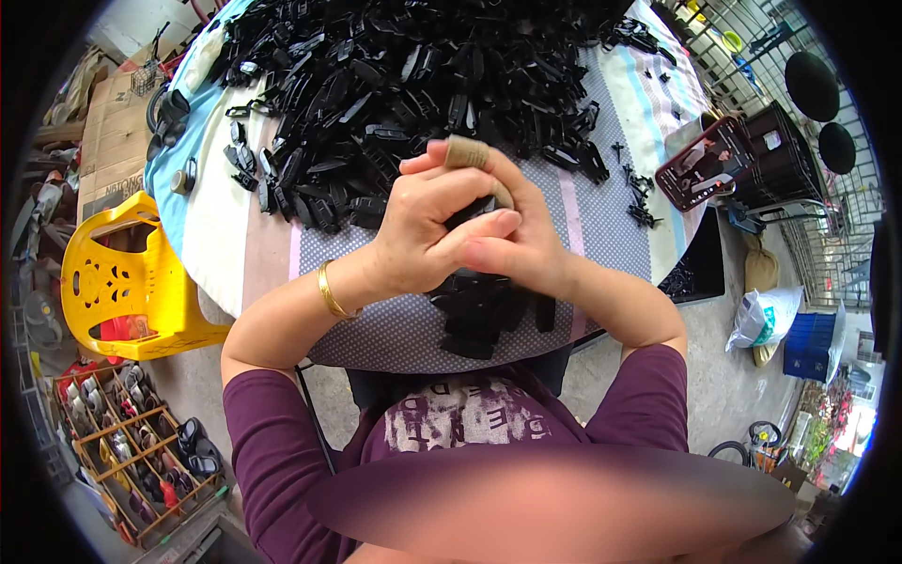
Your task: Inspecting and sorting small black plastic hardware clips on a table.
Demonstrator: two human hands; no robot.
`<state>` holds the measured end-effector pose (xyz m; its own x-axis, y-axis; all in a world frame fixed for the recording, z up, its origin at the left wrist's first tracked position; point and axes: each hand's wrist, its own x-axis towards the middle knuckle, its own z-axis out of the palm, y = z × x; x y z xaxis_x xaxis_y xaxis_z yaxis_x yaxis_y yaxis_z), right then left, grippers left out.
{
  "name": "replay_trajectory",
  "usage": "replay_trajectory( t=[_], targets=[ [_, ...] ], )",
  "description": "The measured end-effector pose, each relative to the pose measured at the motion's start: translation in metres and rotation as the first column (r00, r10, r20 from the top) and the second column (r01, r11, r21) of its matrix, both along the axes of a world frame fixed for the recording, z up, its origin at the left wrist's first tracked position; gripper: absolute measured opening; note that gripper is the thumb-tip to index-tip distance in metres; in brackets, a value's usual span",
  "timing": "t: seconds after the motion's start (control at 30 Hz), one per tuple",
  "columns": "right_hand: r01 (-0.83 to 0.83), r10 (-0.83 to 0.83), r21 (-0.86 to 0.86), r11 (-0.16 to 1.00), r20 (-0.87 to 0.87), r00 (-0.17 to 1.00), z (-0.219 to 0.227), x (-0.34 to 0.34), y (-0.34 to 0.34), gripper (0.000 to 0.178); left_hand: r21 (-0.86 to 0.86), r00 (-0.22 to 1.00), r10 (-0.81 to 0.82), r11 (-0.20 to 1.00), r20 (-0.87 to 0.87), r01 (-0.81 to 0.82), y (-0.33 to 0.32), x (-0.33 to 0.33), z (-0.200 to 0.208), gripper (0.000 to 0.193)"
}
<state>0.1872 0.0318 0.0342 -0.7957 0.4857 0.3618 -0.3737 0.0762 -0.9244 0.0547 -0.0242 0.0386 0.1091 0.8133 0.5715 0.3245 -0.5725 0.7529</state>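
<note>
My left hand (413, 226) and my right hand (526, 226) are pressed together above the near part of the table. Fingers of both are closed round a black plastic piece (470, 212), mostly hidden between them. Tan tape (467, 152) wraps a finger at the top of the clasp. Below my hands, near the table's front edge, lies a small heap of black plastic pieces (473, 324). Beyond them spreads a large pile of similar glossy, elongated black pieces (376, 85); their exact kind is unclear.
The round table wears a patterned cloth (254, 249). At its right edge a phone (707, 164) stands near small black parts (641, 197). A yellow plastic chair (150, 282) is on the left, above a shoe rack (132, 451). Wire mesh racks line the right.
</note>
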Motion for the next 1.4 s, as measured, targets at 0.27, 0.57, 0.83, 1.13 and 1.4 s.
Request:
replay_trajectory(
  t=[0.27, 0.57, 0.83, 1.13, 1.4],
  targets=[
    [0.424, -0.426, 0.048, 0.904, 0.159, 0.890, -0.016, 0.016, 0.089, 0.033, -0.080, 0.976, 0.137, 0.985, -0.170, -0.153, 0.007, 0.006, -0.011, 0.033],
    [0.196, -0.765, 0.962, 0.189, 0.019, 0.644, -0.035, 0.009, 0.084, 0.028, -0.191, 0.900, -0.098, 0.981, -0.425, 0.017, -0.002, 0.008, -0.021, 0.029],
    [0.215, -0.791, 0.959, 0.186, 0.017, 0.611, -0.026, 0.014, 0.087, 0.022, -0.198, 0.873, -0.316, 0.946, -0.371, 0.257, 0.003, -0.003, -0.009, 0.028],
    [0.015, -0.799, 0.931, 0.363, 0.303, 0.519, -0.010, 0.032, 0.091, 0.028, 0.254, 0.474, 0.336, 0.940, -0.814, -0.228, 0.059, -0.017, -0.038, 0.036],
    [0.007, -0.787, 0.963, 0.269, 0.216, 0.578, -0.018, 0.035, 0.095, 0.031, 0.402, 0.452, 0.391, 0.912, -0.802, -0.077, 0.075, -0.015, -0.043, 0.018]
  ],
)
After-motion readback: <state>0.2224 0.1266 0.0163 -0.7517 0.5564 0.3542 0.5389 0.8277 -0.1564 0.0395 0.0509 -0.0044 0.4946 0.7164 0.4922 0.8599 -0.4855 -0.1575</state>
